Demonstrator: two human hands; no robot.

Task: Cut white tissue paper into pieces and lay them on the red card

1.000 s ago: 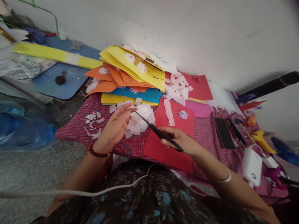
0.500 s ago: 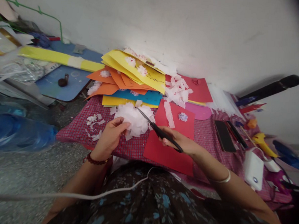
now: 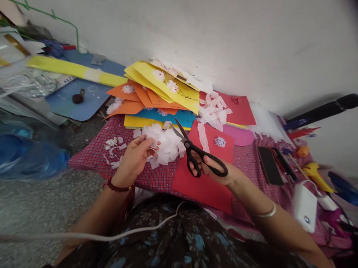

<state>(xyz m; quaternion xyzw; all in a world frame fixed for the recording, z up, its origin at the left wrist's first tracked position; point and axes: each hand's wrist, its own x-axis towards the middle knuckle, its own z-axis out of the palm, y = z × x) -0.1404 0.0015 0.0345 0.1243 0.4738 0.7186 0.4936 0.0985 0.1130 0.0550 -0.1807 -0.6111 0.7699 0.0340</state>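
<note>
My right hand [image 3: 216,168] grips black-handled scissors [image 3: 188,144], fingers through the loops, with the blades parted and pointing up and left. Those blades are above the edge of a heap of white paper pieces [image 3: 167,145] on the checked cloth. At the heap's left side my left hand [image 3: 138,153] pinches a small piece of thin white paper [image 3: 154,144] between thumb and fingers. Below the scissors lies a red paper sheet [image 3: 204,188]. On it are a white paper strip [image 3: 203,136] and a small speckled paper flower [image 3: 220,141].
Stacked yellow sheets [image 3: 163,86], orange and blue ones stand behind the heap. Paper scraps [image 3: 113,144] lie left of my left hand. A phone [image 3: 269,166], pens and a white power bank [image 3: 304,206] lie at right. A large blue bottle [image 3: 26,157] stands on the left floor.
The scissors have opened and turned, their tips rising away from the heap. My left hand has shifted slightly, with a small white piece now between its fingers.
</note>
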